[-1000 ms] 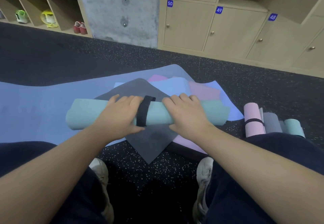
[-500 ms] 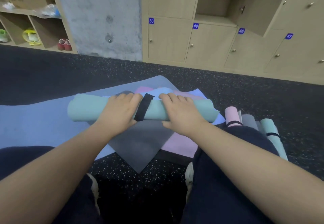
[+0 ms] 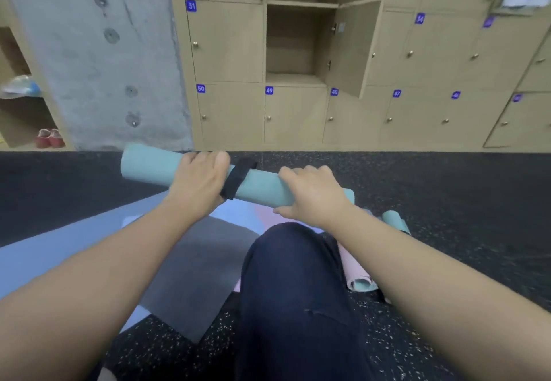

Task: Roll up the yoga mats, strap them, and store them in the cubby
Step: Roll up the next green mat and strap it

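A rolled teal yoga mat (image 3: 262,185) with a black strap (image 3: 237,179) around its middle is held up off the floor, tilted down to the right. My left hand (image 3: 198,180) grips it just left of the strap. My right hand (image 3: 311,194) grips it near its right end. Straight ahead an open cubby (image 3: 295,43) stands above door 49, its door swung to the right. Flat mats lie below: a blue one (image 3: 59,249), a grey one (image 3: 193,270) and a pink one (image 3: 268,216).
Rolled mats, pink (image 3: 353,270) and teal (image 3: 395,221), lie on the dark floor right of my knee (image 3: 295,276). A concrete pillar (image 3: 98,52) stands at the left, with a shoe shelf and red shoes (image 3: 49,138) beside it. Numbered wooden lockers (image 3: 432,76) fill the wall.
Both hands have lifted the strapped teal roll off the flat mats. The view has risen and tilted toward the lockers, and the open cubby now shows in the middle.
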The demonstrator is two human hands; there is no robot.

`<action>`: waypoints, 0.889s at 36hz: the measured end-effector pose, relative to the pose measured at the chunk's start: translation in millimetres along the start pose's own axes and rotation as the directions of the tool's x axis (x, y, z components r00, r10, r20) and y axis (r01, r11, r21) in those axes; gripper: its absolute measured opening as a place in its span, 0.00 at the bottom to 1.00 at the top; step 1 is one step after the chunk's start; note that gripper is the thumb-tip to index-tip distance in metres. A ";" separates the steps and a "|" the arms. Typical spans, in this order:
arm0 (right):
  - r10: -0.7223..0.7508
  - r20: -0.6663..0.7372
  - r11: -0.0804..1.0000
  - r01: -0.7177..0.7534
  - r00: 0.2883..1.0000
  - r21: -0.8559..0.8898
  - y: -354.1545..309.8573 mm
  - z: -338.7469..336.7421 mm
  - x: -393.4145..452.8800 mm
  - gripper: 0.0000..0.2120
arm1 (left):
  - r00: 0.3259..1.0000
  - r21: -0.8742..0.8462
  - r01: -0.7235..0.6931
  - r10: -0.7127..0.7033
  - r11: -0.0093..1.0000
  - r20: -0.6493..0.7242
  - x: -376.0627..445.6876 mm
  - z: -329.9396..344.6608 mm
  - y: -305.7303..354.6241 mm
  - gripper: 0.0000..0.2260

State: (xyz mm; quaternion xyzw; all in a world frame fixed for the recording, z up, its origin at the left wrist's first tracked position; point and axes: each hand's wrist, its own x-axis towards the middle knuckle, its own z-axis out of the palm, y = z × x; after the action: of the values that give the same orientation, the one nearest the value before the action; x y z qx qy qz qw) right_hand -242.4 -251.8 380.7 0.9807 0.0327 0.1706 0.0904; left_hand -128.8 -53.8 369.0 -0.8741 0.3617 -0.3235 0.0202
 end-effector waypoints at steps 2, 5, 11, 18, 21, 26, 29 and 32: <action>0.075 0.001 0.997 -0.075 0.997 0.022 11.6 3.9 -15.2 0.25 | 1.000 0.000 0.010 -0.010 1.000 0.007 14.3 5.3 15.4 0.24; 0.172 0.055 0.979 -0.177 0.983 0.097 29.6 20.4 -40.3 0.25 | 0.998 0.028 0.012 -0.014 1.000 0.055 32.5 13.6 46.2 0.18; 0.318 0.131 0.908 -0.341 0.939 0.242 67.5 39.2 -88.0 0.18 | 0.998 -0.155 -0.054 0.060 0.986 0.036 60.3 40.2 110.2 0.20; 0.548 0.151 0.756 -0.565 0.823 0.331 109.5 76.1 -124.4 0.14 | 0.988 -0.324 -0.118 0.142 0.939 0.052 81.7 49.5 180.8 0.28; 0.637 0.188 0.670 -0.657 0.748 0.345 123.0 99.8 -138.9 0.15 | 0.983 -0.421 -0.093 0.150 0.902 0.104 83.3 61.7 207.9 0.32; 0.742 0.278 0.506 -0.782 0.610 0.365 146.0 143.8 -156.0 0.17 | 0.947 -0.527 -0.020 0.185 0.850 0.262 79.0 99.6 244.9 0.33; 0.776 0.312 0.440 -0.825 0.548 0.354 165.5 169.0 -164.0 0.18 | 0.918 -0.574 0.027 0.206 0.819 0.338 77.5 125.2 261.8 0.31; 0.800 0.351 0.379 -0.863 0.487 0.333 187.3 193.0 -172.5 0.21 | 0.884 -0.675 0.149 0.209 0.722 0.418 74.0 149.6 277.3 0.30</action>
State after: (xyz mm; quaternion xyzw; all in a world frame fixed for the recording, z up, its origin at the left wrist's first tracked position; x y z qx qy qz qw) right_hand -332.6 -484.0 180.7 0.8612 -0.4304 0.1143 -0.2448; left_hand -174.5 -335.8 216.9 -0.8628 0.4544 0.0551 -0.2148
